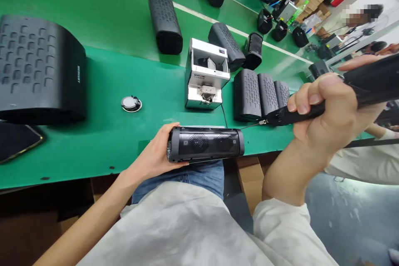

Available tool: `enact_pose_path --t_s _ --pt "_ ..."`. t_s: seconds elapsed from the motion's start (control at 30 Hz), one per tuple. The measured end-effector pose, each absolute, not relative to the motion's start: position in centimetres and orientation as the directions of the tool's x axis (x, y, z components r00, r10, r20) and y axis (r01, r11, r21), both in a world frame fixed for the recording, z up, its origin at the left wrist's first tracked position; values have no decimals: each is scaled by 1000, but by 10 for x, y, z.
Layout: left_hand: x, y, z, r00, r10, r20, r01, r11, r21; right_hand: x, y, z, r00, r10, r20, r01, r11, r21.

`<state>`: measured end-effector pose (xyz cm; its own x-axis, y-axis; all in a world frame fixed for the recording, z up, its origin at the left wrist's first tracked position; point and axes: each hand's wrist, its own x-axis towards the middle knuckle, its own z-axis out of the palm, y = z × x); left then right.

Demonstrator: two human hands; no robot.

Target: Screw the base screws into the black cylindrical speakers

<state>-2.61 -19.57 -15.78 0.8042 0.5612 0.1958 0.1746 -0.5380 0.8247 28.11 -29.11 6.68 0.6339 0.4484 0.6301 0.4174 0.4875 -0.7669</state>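
My left hand [162, 147] grips the left end of a black speaker [209, 143], which lies on its side at the table's near edge, its two perforated round patches facing me. In my right hand [327, 110] is a black electric screwdriver [291, 115], my fingers wrapped round its body. Its thin bit points left, and the tip is close to the speaker's right end; whether it touches, I cannot tell. Just beyond the speaker stands a silver screw feeder [208, 77] with a metal outlet at its front. A small round silver-rimmed part [131, 103] lies to the left.
Several black textured speaker housings [247, 93] stand right of the feeder, with another [165, 20] farther back. A large one [40, 68] is at the left, above a dark phone-like slab [18, 141]. Cardboard boxes [251, 176] sit below the table. Other people are across the bench and at right.
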Motion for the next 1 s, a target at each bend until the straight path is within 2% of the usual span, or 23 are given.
enact_pose_path --t_s 0.17,0.37,0.6,0.8,0.9,1.0 --pt "-27 -197 -155 810 565 154 187 -499 846 283 -290 31 607 535 588 366 468 -804" --pt "-27 -197 -148 812 574 108 207 -456 865 285 -296 12 615 507 604 356 504 -787" --pt "-26 -196 -143 819 569 76 218 -432 875 273 -296 13 740 425 522 345 426 -836" --pt "-25 -198 -148 808 578 114 202 -454 868 288 -290 11 710 461 533 332 448 -830" --pt "-25 -199 -150 808 568 157 169 -478 862 287 -291 24 689 521 503 303 422 -854" --pt "-25 -200 -153 806 560 192 146 -502 852 277 -296 52 733 463 499 306 430 -849"
